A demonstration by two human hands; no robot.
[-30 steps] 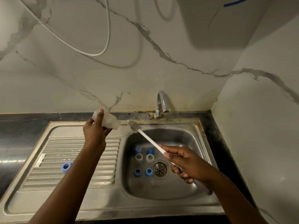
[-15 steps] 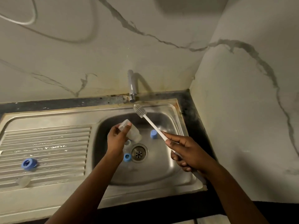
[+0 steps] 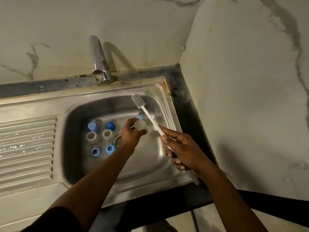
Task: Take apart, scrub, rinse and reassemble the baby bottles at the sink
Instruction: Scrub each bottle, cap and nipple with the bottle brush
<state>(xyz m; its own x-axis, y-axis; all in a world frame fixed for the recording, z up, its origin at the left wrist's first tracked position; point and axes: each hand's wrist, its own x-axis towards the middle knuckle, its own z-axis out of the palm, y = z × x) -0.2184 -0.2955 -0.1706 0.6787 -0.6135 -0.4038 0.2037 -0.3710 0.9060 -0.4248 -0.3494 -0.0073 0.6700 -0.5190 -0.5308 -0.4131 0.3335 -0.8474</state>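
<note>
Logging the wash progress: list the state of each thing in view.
Bottle: held in the left hand, over the sink.
Brush: held in the right hand, head clear of the bottle.
Faucet: no water seen running.
Blue rings: loose in the sink.

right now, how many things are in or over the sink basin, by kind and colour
blue pieces: 5
pale rings: 2
bottle, in the left hand: 1
brush, in the right hand: 1
total: 9
A grey smear behind the back-left blue piece is too blurred to count.
</note>
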